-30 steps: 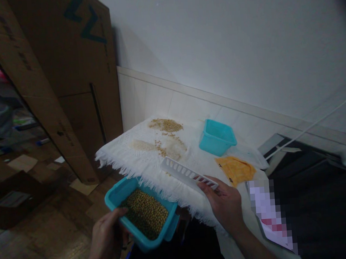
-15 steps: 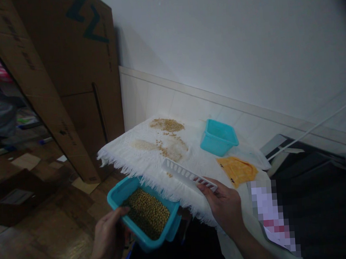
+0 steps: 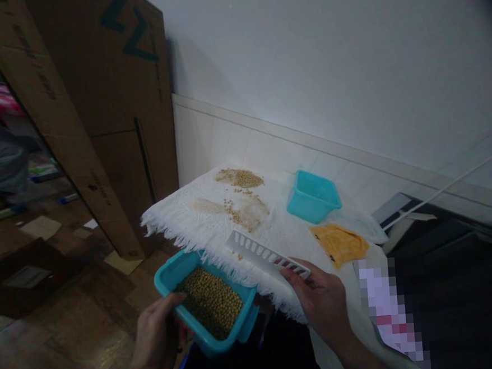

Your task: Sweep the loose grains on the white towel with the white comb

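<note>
My left hand (image 3: 157, 331) grips the near-left rim of a turquoise plastic bin (image 3: 209, 344), thumb over the edge. Inside lie many yellow soybeans (image 3: 220, 298), with darker green beans along the near side. The bin is held against the fringed edge of a white cloth (image 3: 168, 218). In my right hand (image 3: 321, 297) is a white slotted plastic strip (image 3: 261, 252), its far end low over the cloth beside a few loose soybeans (image 3: 239, 257). Farther back on the cloth are a heap of soybeans (image 3: 248, 179), scattered beans and patches of pale grain (image 3: 207, 205).
A second turquoise bin (image 3: 314, 196) stands at the back right, with a yellow cloth (image 3: 340, 244) in front of it. Tall cardboard boxes (image 3: 114, 104) stand at the left. Black covered equipment (image 3: 455, 282) lies at the right. Behind the table rises a white wall (image 3: 305, 62).
The slotted strip has tilted and its far end has come slightly nearer the cloth's front edge, by the loose soybeans. The left hand's hold on the bin looks the same.
</note>
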`<action>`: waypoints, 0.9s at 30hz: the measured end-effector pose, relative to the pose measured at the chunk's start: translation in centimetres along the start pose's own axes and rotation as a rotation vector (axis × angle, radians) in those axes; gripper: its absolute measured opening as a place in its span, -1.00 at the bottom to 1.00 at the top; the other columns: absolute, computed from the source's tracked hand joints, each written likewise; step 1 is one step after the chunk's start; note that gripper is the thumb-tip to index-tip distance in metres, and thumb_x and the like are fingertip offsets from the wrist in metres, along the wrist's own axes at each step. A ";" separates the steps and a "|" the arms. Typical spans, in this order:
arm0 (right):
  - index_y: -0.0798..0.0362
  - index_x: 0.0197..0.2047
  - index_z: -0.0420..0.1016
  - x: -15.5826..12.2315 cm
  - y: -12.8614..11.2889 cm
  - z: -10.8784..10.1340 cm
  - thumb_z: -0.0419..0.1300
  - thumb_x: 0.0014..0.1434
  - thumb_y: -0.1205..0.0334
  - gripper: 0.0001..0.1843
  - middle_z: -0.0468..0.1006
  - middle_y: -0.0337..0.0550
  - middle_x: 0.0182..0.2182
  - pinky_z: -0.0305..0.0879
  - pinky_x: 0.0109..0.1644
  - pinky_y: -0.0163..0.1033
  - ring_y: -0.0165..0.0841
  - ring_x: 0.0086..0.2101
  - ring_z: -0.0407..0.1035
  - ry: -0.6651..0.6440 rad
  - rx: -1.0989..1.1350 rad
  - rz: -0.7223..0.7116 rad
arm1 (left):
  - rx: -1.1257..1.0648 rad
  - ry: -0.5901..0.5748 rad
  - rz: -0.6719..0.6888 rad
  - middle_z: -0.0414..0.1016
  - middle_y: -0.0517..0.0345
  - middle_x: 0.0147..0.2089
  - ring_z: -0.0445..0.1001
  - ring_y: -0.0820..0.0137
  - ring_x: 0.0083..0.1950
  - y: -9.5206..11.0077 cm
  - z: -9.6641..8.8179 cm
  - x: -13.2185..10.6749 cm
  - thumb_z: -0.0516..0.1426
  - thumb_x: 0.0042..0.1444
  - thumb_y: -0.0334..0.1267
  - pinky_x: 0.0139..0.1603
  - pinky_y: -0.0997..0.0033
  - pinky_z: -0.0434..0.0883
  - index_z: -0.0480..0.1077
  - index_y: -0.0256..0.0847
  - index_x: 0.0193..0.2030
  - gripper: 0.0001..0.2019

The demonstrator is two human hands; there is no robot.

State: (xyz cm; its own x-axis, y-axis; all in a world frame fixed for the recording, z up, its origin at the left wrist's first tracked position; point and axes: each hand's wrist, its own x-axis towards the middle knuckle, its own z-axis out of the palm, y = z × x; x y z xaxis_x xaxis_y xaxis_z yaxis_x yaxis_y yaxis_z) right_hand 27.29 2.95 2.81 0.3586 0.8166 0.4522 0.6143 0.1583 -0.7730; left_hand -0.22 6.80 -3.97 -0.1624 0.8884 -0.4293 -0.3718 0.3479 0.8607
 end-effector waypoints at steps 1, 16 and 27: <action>-0.12 -0.15 0.92 -0.3 -0.3 0.0 0.40 0.37 -0.05 -0.73 0.88 -0.16 -0.30 0.65 -0.33 -0.28 -0.18 -0.39 0.77 -0.005 0.006 0.008 | -0.005 -0.002 0.009 0.30 0.18 -0.80 0.19 0.45 -0.77 0.1 0.1 -0.1 0.40 -0.11 0.01 -0.72 0.42 0.12 0.42 -0.09 -0.79 -0.58; 0.03 -0.15 0.90 5.1 3.8 -0.7 0.45 0.28 -0.31 -0.47 0.87 -0.03 -0.32 0.59 -0.37 -0.19 -0.14 -0.41 0.72 0.208 -0.049 0.007 | 0.058 0.039 0.003 0.31 0.09 -0.82 0.19 0.45 -0.80 1.5 0.9 -0.5 0.38 -0.30 0.10 -0.76 0.42 0.12 0.40 -0.08 -0.87 -0.59; -0.02 -0.14 0.92 4.2 3.7 -0.6 0.45 0.29 -0.18 -0.59 0.86 -0.09 -0.34 0.55 -0.40 -0.20 -0.16 -0.46 0.68 0.108 -0.022 0.023 | 0.051 0.071 -0.016 0.24 0.14 -0.84 0.15 0.46 -0.81 1.7 1.1 -0.5 0.36 -0.35 0.09 -0.75 0.41 0.10 0.35 -0.07 -0.90 -0.58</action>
State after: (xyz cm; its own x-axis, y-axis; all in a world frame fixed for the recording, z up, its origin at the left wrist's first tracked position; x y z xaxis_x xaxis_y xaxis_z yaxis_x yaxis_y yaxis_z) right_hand 31.47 6.64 2.17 0.4455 0.7551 0.4809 0.6199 0.1274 -0.7743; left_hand 0.25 7.26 -1.97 -0.2221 0.8596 -0.4602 -0.3280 0.3787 0.8655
